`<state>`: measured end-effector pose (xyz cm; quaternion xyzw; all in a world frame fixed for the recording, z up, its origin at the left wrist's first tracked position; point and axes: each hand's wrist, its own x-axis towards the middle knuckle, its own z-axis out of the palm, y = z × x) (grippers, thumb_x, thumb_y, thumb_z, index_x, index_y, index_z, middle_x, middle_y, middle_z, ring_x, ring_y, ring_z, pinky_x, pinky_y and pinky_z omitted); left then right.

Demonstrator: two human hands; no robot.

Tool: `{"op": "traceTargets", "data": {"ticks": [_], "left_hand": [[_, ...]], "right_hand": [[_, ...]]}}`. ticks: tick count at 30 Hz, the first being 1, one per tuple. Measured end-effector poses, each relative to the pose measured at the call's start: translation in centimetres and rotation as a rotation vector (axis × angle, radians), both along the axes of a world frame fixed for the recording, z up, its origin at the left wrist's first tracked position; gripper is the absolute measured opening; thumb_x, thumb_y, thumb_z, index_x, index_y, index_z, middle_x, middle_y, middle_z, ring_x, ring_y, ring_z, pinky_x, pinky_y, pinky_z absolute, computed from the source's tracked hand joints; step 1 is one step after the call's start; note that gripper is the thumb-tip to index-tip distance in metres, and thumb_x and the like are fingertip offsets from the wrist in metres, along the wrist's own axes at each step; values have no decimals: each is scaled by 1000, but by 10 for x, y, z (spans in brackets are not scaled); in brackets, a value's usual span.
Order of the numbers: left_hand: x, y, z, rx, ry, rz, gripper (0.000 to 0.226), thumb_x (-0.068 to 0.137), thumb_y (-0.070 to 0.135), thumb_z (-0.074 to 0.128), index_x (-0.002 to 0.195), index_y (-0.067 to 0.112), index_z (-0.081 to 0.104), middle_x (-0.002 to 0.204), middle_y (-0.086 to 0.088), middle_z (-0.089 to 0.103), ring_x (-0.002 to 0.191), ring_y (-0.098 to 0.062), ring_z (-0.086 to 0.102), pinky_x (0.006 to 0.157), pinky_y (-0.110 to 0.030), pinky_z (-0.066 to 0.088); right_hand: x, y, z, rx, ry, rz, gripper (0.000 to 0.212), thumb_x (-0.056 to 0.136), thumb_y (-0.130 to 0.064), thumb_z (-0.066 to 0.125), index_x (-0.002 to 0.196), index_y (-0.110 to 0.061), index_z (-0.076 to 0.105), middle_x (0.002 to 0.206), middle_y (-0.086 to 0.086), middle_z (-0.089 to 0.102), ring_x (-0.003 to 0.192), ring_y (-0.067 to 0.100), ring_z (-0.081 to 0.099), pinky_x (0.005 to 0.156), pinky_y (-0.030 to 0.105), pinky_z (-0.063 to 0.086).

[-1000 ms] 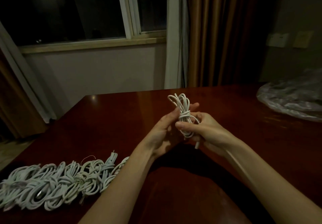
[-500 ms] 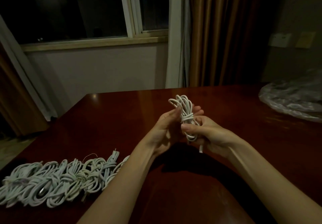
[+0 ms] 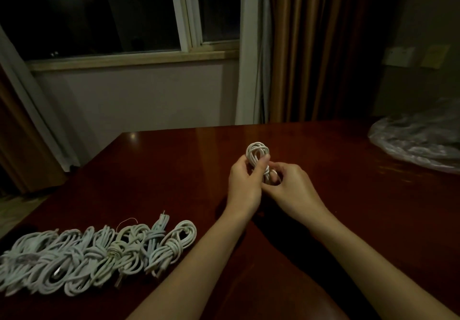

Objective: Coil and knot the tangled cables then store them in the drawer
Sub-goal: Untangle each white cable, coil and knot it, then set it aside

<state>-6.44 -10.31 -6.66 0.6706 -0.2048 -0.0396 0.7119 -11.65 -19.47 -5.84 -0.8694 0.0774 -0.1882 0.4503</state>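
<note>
A small white coiled cable (image 3: 258, 156) is gripped by the left hand (image 3: 245, 182) while its waist knot is cinched by the right hand (image 3: 290, 187), fingers closed on it; next, placement beside the row of knotted white cable bundles (image 3: 99, 252) at near left seems called for.

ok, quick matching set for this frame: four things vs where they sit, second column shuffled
Things:
1. coiled white cable
2. row of knotted cable bundles
3. crumpled clear plastic bag
4. window

Places:
A. far right of the table
B. on the wall beyond the table's far edge
C. held above the table, left hand and right hand both on it
D. near-left part of the table

Pairs: 1-C, 2-D, 3-A, 4-B
</note>
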Motion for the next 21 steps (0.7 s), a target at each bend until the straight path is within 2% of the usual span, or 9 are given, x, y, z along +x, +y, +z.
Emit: {"op": "traceTargets", "data": {"ticks": [3,7,12,16,18,21], "left_hand": [[5,4,-2,-25,-73,97,13,96,24,59,93,12,64,83,0,70,75,-13,68,69,-23,53],[11,9,-2,-5,-165,155,11,96,22,58,87,18,60,77,4,66,69,-7,65,66,-22,50],[17,13,-3,14,-198,133,10,97,22,55,88,19,59,75,7,62,67,-8,61,64,-27,49],[17,17,-1,-22,-170,104,11,97,22,57,88,17,59,69,8,64,56,-11,54,51,-25,43],[17,19,0,-45,-127,82,10,97,21,58,91,13,59,67,7,65,51,-9,50,46,-22,39],[18,20,2,-92,-26,65,10,96,19,58,97,10,56,60,7,63,47,-6,48,44,-20,39]], "right_hand": [[-2,9,1,-249,-34,-24,11,93,-30,60,97,-19,63,93,-6,58,75,-2,52,60,8,41],[-2,11,4,-354,-33,19,17,98,-31,51,102,-20,63,93,-8,49,75,3,49,61,15,37],[-6,4,11,-346,-50,66,16,96,-30,55,93,-22,69,76,-10,63,65,4,58,59,18,44],[-7,0,16,-418,-159,0,13,89,-28,66,95,-20,74,86,-11,71,72,-4,61,66,9,48],[-9,-4,20,-320,-260,-29,10,84,-28,71,90,-21,75,84,-13,71,76,-5,64,69,8,49],[-13,-6,27,4,-330,81,3,82,-24,73,84,-24,74,77,-12,72,78,-1,68,69,13,52]]}}
